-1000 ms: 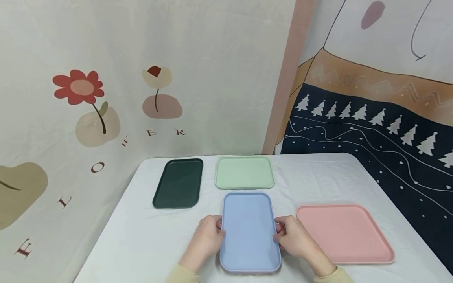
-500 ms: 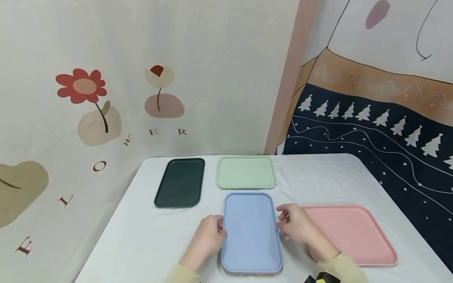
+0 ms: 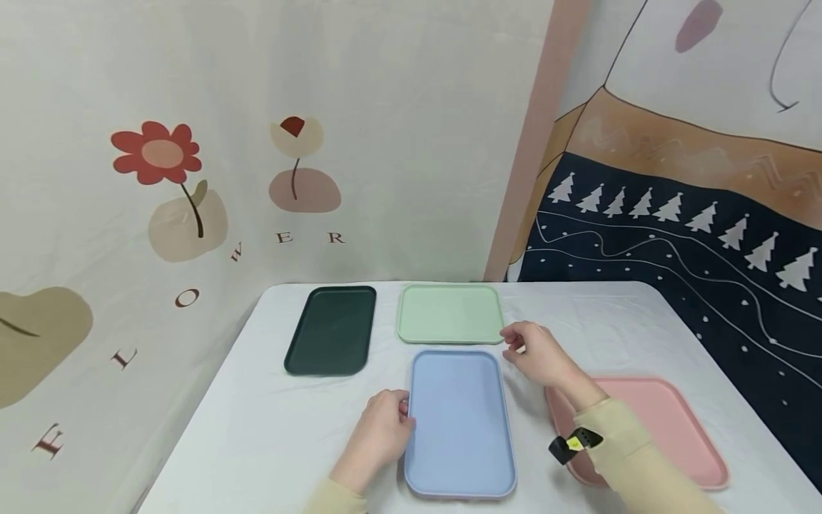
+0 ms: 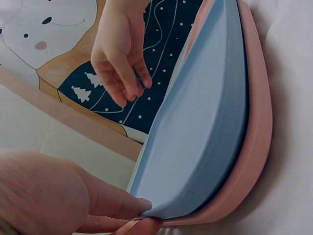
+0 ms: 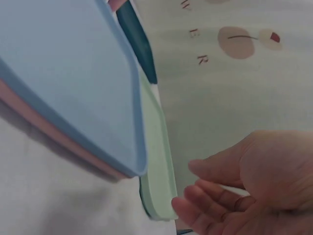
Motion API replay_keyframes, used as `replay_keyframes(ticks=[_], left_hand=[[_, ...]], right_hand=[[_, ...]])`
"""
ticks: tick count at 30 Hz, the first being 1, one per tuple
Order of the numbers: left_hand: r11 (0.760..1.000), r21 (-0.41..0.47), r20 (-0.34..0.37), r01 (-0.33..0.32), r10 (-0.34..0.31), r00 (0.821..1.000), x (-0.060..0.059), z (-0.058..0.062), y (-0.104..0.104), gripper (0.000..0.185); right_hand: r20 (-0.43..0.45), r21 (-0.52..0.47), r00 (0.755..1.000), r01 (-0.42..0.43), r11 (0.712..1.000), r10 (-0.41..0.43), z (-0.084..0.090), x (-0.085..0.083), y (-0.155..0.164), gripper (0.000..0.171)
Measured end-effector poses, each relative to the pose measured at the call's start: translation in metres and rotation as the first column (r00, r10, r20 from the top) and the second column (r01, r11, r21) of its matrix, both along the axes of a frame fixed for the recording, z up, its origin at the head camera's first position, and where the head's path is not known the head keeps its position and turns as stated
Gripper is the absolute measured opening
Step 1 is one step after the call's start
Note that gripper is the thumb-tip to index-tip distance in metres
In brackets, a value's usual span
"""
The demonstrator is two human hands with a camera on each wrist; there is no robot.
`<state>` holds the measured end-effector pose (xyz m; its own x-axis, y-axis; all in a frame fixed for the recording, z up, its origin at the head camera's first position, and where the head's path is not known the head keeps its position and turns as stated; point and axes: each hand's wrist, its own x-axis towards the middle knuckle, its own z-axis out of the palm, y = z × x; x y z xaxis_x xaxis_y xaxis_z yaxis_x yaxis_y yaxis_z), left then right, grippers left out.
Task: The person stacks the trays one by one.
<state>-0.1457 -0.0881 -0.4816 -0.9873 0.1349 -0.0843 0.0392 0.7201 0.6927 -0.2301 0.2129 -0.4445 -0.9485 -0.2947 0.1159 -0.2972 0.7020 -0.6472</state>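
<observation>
Left hand (image 3: pixel 379 428) is on the blue tray (image 3: pixel 459 421), fingers curled over its left long rim, thumb tucked under by the look of the left wrist view. That tray lies flat near the table's front edge, middle of the table (image 3: pixel 257 428).

Right hand (image 3: pixel 536 353) is off everything: fingers loosely spread, slightly bent, hovering over the bare cloth just beside the right front corner of the light green tray (image 3: pixel 449 313). No contact that I can see.

Light green tray sits at the back edge, centre. Dark green tray (image 3: pixel 330 330) is to its left, toward the back left corner. Pink tray (image 3: pixel 668 428) is at the right edge, partly under my right forearm.

Step as I judge it: right hand going for the light green tray.
- Approach low, thumb on top of the rim, fingers under the lip; the rim is shallow, so pinch it, don't scoop.
- Take it at the short side or the corner nearest me.
- Blue tray's far edge is almost touching the green one, so keep my left hand steady to avoid nudging it.

Writing: backdrop at left has scattered letters spelling "FLOWER". No brand or label readable on any tray. Small yellow tag on the wrist strap (image 3: pixel 574 444), too small to read.
</observation>
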Motion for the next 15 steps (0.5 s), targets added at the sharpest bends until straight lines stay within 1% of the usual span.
replay_keyframes(ticks=[3,6,11,15], left_hand=[[1.0,-0.008,0.003,-0.005,0.005,1.0,0.001,0.001,0.0,0.041],[1.0,-0.013,0.007,-0.011,0.011,1.0,0.001,0.001,0.0,0.041],[1.0,-0.01,-0.004,-0.012,0.012,1.0,0.003,0.001,0.0,0.041],[1.0,-0.004,-0.018,-0.004,0.004,1.0,0.003,0.0,-0.001,0.04]], right_hand=[[-0.05,0.019,0.999,-0.018,1.0,0.019,-0.004,-0.012,-0.001,0.029],[-0.084,0.043,0.995,-0.055,0.998,0.058,-0.009,-0.022,-0.003,0.028],[-0.102,0.087,0.987,-0.116,0.989,0.124,-0.017,-0.037,-0.005,0.028],[-0.102,0.123,0.982,-0.145,0.982,0.158,-0.023,-0.045,-0.006,0.029]])
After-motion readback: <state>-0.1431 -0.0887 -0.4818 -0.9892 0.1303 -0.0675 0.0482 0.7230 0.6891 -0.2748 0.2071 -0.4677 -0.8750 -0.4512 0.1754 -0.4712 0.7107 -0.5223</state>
